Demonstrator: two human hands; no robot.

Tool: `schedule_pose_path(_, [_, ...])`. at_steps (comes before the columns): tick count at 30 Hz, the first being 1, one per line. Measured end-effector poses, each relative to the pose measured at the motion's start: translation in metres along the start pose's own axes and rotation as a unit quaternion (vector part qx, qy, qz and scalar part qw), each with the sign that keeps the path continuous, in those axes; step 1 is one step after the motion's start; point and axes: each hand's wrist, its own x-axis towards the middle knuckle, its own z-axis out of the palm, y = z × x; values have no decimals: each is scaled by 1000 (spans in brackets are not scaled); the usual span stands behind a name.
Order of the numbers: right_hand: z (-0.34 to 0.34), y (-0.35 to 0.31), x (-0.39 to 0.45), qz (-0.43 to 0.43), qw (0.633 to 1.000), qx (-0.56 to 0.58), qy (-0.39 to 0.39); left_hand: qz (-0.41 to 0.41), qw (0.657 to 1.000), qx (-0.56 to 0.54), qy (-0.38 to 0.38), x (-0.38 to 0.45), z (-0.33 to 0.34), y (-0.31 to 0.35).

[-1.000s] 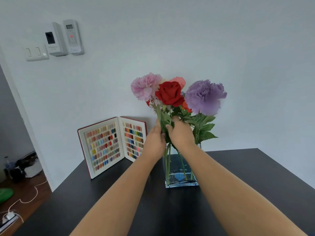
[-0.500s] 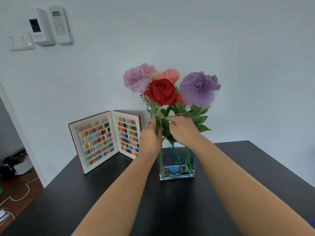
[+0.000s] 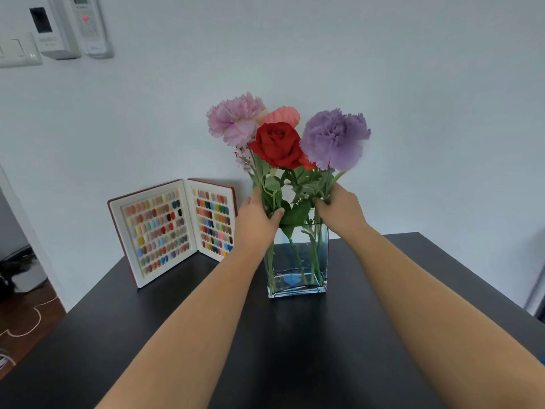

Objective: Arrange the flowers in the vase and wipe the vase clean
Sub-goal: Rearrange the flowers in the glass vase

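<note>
A clear rectangular glass vase (image 3: 298,278) with a bluish base stands on the black table (image 3: 265,349). Several flowers stand in it: a pink carnation (image 3: 234,118), a red rose (image 3: 278,144), a coral bloom (image 3: 283,115) behind, and a purple carnation (image 3: 334,138). My left hand (image 3: 258,221) grips the stems on the left just above the vase rim. On the right, my right hand (image 3: 339,208) pinches the purple carnation's stem. The two bunches of stems are spread apart.
An open red sample book (image 3: 174,228) of coloured nail tips leans against the white wall, left of the vase. Wall switches and a remote holder (image 3: 88,25) hang at the upper left. Floor with a cable (image 3: 26,320) lies beyond the table's left edge.
My hands have moved apart, the right one drawing the purple carnation's stem to the right. The view has shifted, so the vase now sits more central and closer.
</note>
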Motion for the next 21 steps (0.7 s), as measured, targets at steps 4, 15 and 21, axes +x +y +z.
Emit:
schedule_pose_path(4, [-7,-10,9,11,998,54,20,-28,999,28,-21,16,-8,2])
schedule_pose_path(15, [-54,-50,47,7,1000,1,-2,-7,995,68,-68,39,-22,11])
schedule_pose_path(21, [-86,-67,63,40,995,88,-24,-23,995,57,-73,40,-21,10])
